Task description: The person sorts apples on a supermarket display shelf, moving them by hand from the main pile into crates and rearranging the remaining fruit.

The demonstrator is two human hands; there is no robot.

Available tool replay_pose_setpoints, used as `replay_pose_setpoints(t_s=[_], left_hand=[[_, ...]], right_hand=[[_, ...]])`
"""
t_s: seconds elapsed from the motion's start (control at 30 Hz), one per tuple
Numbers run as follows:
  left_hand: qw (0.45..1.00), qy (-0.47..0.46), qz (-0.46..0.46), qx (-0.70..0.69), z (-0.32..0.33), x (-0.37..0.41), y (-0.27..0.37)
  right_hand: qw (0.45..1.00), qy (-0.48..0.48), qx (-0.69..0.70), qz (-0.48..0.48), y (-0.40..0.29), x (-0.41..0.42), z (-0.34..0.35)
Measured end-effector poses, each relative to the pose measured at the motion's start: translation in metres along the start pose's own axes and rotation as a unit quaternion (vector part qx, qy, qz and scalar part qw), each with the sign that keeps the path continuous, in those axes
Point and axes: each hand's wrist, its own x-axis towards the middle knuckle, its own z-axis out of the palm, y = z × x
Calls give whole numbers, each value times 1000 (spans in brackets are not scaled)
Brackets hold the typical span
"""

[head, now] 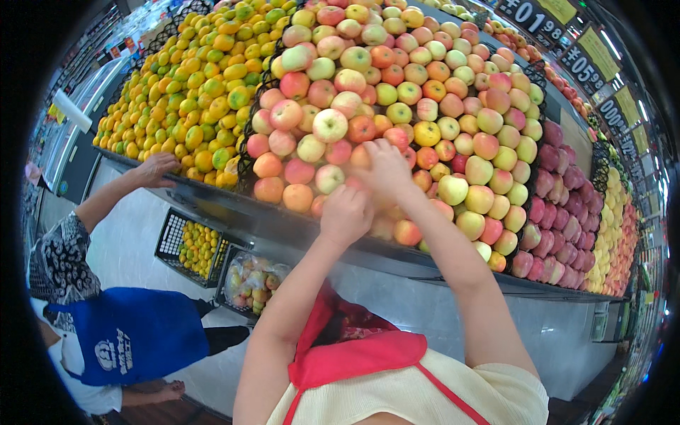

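A sloped heap of red and yellow apples [330,125] fills the display in front of me. My left hand [346,215], its fingers curled, is at the heap's front edge beside pinkish apples; whether an apple is within it cannot be told. Farther up and to the right, my right hand [383,169] reaches into the heap, its fingertips against an orange-red apple [361,157]. The fingers' undersides are hidden. A blurry, hazy patch covers the apples around both hands.
Citrus fruits [194,136] lie left, beyond a black mesh divider; dark red apples [562,218] lie right. A co-worker in a blue apron [143,334] stands left, one hand by the citrus. On the floor are a crate of citrus [171,239] and a crate with bagged fruit [226,289].
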Motion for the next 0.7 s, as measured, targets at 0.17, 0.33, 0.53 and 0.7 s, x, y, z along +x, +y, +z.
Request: replay_pose_setpoints(t_s=[0.17,0.33,0.53,0.7], left_hand=[[1000,-19,-1,12,1,0,2],[1000,-5,14,16,4,0,1],[999,-20,15,23,2,2,3],[999,-27,18,22,-1,3,5]], right_hand=[[992,92,78,25,17,5,14],[985,25,159,57,56,-6,-54],[981,-170,68,68,77,-40,-89],[984,-160,-16,75,89,-46,-73]])
